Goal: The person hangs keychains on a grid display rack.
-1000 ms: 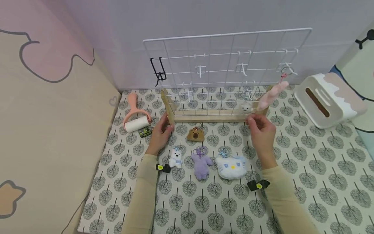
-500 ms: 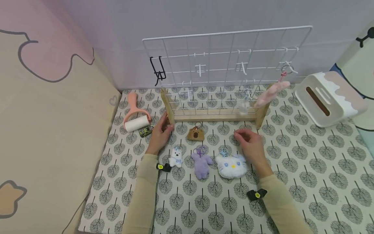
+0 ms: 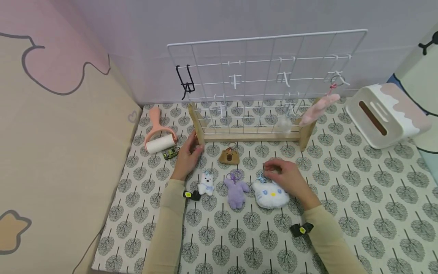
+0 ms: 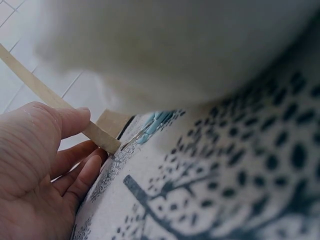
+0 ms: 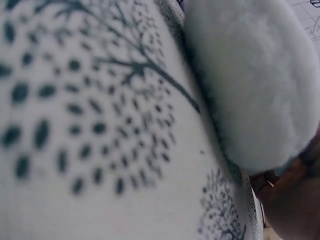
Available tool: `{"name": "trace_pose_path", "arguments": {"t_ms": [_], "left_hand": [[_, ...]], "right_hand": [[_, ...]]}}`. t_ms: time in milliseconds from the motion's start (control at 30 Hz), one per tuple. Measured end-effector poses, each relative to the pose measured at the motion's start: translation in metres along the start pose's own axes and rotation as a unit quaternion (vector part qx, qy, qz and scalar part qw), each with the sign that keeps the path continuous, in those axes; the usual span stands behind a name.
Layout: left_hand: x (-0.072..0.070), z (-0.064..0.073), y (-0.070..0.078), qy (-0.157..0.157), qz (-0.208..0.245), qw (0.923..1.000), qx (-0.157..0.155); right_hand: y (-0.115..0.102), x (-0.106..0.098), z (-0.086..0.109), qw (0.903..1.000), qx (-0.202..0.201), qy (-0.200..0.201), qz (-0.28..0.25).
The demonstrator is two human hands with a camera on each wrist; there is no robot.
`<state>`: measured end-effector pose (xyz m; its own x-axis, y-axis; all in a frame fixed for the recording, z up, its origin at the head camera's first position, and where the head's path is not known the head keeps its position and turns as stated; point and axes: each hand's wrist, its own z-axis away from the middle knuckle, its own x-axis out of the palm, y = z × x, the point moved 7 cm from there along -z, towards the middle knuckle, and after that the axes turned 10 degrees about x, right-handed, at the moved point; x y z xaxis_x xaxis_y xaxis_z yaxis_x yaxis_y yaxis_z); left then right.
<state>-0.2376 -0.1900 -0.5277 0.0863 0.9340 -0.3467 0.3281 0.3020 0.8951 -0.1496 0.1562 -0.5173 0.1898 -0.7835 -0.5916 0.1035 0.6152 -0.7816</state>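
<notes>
My left hand (image 3: 187,156) grips the wooden side leg (image 3: 196,123) of a white wire grid rack (image 3: 258,80); the left wrist view shows the thumb (image 4: 75,120) on one side of the wood. My right hand (image 3: 284,175) is over the top of a white cat plush keychain (image 3: 272,195), fingertips right by its blue ring (image 3: 261,178), with a gap between thumb and forefinger. In the right wrist view the plush hides most of that hand. A small white plush keychain (image 3: 284,123), blurred, hangs from a lower right hook. A pink plush (image 3: 318,110) hangs above it.
On the table lie a brown plush keychain (image 3: 229,156), a purple plush (image 3: 235,194), a white dog plush (image 3: 206,184), a small car keychain (image 3: 170,153) and a lint roller (image 3: 159,131). Several hooks stay on the grid, one a black hook (image 3: 185,83). A white-and-pink box (image 3: 386,114) stands at right.
My right hand has let go of the small white plush on the lower hook and moved down and left to the cat plush. The hanging plush swings. My left hand keeps its place.
</notes>
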Motion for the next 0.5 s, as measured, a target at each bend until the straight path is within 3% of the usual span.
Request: {"name": "trace_pose_path", "arguments": {"t_ms": [500], "left_hand": [[-0.0009, 0.0008, -0.0018, -0.011, -0.003, 0.9999, -0.008]], "right_hand": [[-0.0083, 0.0102, 0.0011, 0.9924, -0.032, -0.068, 0.097]]}}
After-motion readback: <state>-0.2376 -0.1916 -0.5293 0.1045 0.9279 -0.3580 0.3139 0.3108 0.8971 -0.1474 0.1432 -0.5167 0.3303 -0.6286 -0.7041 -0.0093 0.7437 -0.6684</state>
